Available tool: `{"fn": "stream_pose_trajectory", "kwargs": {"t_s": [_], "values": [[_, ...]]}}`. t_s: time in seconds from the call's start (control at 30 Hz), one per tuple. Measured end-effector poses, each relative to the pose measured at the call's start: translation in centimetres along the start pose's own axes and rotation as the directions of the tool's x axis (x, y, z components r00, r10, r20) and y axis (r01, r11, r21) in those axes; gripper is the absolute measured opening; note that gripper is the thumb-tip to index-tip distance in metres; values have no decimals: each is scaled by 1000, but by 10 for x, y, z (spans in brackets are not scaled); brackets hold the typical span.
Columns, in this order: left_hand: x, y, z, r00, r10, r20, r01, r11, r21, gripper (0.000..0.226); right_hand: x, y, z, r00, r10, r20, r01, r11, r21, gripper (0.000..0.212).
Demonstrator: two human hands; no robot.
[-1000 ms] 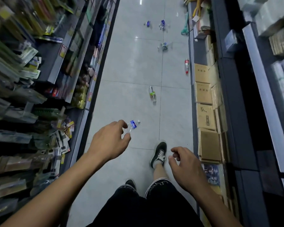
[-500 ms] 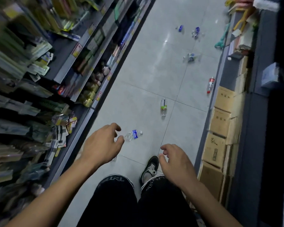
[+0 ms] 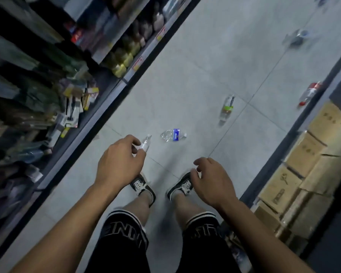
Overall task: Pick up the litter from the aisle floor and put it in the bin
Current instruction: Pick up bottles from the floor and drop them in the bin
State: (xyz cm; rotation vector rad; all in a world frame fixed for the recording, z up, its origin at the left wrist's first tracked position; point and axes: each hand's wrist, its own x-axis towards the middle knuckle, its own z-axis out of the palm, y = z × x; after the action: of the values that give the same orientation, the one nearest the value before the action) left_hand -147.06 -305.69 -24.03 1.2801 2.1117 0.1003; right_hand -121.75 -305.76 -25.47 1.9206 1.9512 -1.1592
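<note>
A crushed clear bottle with a blue label (image 3: 173, 134) lies on the grey floor just ahead of my shoes. A small clear bottle (image 3: 146, 143) shows right past the fingertips of my left hand (image 3: 120, 164); it seems to lie on the floor, partly hidden by the fingers. My left hand hangs above the floor with loosely curled fingers and holds nothing. My right hand (image 3: 213, 182) hovers over my right shoe, fingers also loosely curled and empty. Farther up the aisle lie a green-labelled bottle (image 3: 227, 108) and a red-labelled bottle (image 3: 310, 93). No bin is in view.
Stocked shelves (image 3: 71, 89) line the left of the aisle. Cardboard boxes (image 3: 303, 164) are stacked along the dark shelving on the right. More crushed litter (image 3: 297, 37) lies farther up the tiled floor.
The view has tilted down and moved forward. The blue-labelled bottle is now closer to my feet, which stand side by side. Both hands stay low and empty.
</note>
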Motion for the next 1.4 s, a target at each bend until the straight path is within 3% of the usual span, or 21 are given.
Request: {"fn": "stream_pose_trajectory", "kwargs": {"t_s": [0.43, 0.7, 0.8, 0.9, 1.0, 1.2, 1.4], "values": [[215, -191, 344, 978, -198, 62, 202, 978, -53, 40, 315, 107, 320, 996, -39, 76, 48, 992, -120, 44], [307, -278, 493, 975, -222, -18, 223, 972, 67, 76, 467, 179, 428, 982, -182, -41, 146, 887, -438, 90], [323, -292, 521, 971, -233, -56, 236, 970, 62, 71, 497, 195, 446, 973, -216, -77, 135, 812, -568, 68], [317, -291, 517, 963, -261, -58, 263, 964, 27, 68, 491, 195, 446, 972, -211, -104, 111, 800, -590, 34], [295, -276, 492, 956, -285, -66, 284, 959, -15, 70, 455, 185, 430, 994, -81, -68, 40, 884, -467, 19], [194, -211, 356, 952, -305, -28, 304, 952, -45, 71, 311, 127, 342, 996, -82, 18, 82, 906, -414, 14], [77, -138, 169, 980, -198, -23, 196, 978, -65, 68, 157, 23, 206, 995, -95, -7, 85, 920, -382, 17]]}}
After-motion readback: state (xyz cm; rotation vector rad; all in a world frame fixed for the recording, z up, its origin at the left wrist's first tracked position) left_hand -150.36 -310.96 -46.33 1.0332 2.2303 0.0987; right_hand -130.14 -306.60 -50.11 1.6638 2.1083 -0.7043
